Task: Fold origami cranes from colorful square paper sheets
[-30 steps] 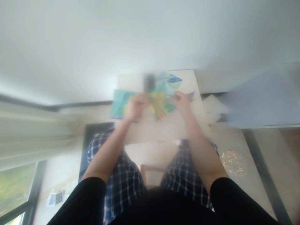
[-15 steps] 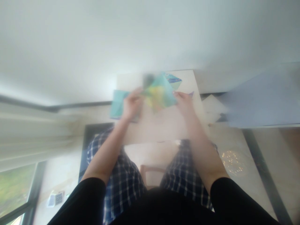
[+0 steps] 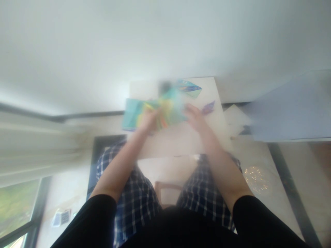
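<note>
A teal sheet of paper (image 3: 174,105) with yellow and orange patterning is blurred above the white table (image 3: 178,143). My left hand (image 3: 149,120) is closed on its left part, the fingers partly smeared by motion. Beside the sheet's right edge is my right hand (image 3: 195,117); blur hides whether its fingertips pinch the paper. Teal paper (image 3: 130,113) lies at the table's left, partly behind my left hand. A folded teal and blue paper piece (image 3: 192,88) rests at the back right. Nearer my right hand lies a small purple folded paper (image 3: 208,108).
A dark blurred object (image 3: 164,86) stands at the table's back, partly behind the sheet. The white wall (image 3: 165,41) rises behind. A pale grey panel (image 3: 289,106) is at the right, and a glittering round object (image 3: 257,179) is on the floor. My legs flank the table front.
The patterned sheet has shifted and turned, its left part now overlapping the teal paper. My right hand has moved slightly left and down, uncovering more of the purple folded paper.
</note>
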`<state>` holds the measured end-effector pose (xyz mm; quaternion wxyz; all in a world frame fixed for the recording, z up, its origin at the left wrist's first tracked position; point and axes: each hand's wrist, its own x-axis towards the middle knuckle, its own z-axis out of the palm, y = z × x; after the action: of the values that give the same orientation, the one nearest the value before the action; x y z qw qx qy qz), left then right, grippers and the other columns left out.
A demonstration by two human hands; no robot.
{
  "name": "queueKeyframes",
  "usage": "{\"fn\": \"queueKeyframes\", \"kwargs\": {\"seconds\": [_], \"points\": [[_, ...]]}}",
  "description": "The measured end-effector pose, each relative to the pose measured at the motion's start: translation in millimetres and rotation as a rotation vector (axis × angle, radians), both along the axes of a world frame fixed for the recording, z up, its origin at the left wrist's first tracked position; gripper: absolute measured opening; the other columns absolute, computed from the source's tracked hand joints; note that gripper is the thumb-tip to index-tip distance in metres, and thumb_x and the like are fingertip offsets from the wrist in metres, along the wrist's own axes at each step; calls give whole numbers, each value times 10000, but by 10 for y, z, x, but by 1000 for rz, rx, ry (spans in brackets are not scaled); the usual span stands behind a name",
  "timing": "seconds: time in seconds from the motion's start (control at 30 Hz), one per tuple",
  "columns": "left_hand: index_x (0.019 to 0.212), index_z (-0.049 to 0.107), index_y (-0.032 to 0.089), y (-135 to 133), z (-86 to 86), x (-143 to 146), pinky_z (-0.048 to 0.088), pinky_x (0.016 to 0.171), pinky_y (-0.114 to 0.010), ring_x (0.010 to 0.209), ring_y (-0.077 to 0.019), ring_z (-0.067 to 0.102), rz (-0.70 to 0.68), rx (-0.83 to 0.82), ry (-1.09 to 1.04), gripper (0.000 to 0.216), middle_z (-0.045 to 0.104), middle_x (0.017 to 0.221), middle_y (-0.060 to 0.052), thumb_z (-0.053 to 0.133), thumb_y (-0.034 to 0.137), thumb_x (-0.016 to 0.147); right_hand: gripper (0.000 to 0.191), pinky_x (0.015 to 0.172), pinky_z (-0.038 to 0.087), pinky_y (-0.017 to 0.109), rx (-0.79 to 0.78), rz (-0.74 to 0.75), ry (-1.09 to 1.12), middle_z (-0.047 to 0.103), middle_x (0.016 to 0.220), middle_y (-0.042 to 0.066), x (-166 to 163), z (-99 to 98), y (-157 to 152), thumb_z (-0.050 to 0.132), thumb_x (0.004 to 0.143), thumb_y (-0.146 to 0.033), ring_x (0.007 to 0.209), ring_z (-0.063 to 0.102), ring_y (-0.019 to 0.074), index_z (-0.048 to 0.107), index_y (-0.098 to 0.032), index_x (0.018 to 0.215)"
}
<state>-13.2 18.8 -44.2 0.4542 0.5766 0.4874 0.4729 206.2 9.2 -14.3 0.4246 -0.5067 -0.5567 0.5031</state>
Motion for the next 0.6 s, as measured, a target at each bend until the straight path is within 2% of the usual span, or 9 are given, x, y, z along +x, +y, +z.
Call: {"fn": "queueKeyframes", "kwargs": {"seconds": [0.07,0.17,0.33,0.43,0.53,0.6], "points": [[1131,608,158,4,13,5,583,863,-388,987,-253,695,33,-57,-56,489,698,1089,-118,699,478,772,298,905,489,362,11,16,-95,698,851,7,20,11,-1,651,718,-497,908,629,209,677,-217,816],[1170,577,192,-3,28,21,588,865,-361,999,-242,692,97,-59,-69,557,701,1083,-82,766,436,706,364,918,477,384,19,13,-145,705,853,13,54,23,1,652,720,-546,887,633,211,696,-202,829],[1073,617,197,-65,133,48,606,807,-340,931,-241,704,73,-89,-38,462,720,995,-64,768,434,706,436,904,487,392,-12,106,-123,703,822,24,16,88,-44,655,712,-620,868,639,219,702,-194,792],[1042,627,202,-93,184,51,610,786,-346,895,-246,706,54,-107,-21,423,725,956,-56,766,427,713,455,950,484,390,-24,122,-58,714,899,24,-25,97,-72,687,679,-636,949,641,229,705,-218,856],[1095,610,218,-85,167,49,607,798,-344,902,-239,703,45,-85,-3,471,717,971,-50,774,433,709,478,987,474,374,-41,88,17,705,1013,21,-30,43,-68,720,650,-622,1026,631,221,694,-240,937],[1167,574,222,-69,134,48,602,824,-356,936,-240,698,54,-63,16,544,704,1009,-57,771,452,715,466,960,489,368,-58,66,31,695,1001,16,-18,-3,-52,715,655,-619,1007,633,212,686,-243,929]]}}
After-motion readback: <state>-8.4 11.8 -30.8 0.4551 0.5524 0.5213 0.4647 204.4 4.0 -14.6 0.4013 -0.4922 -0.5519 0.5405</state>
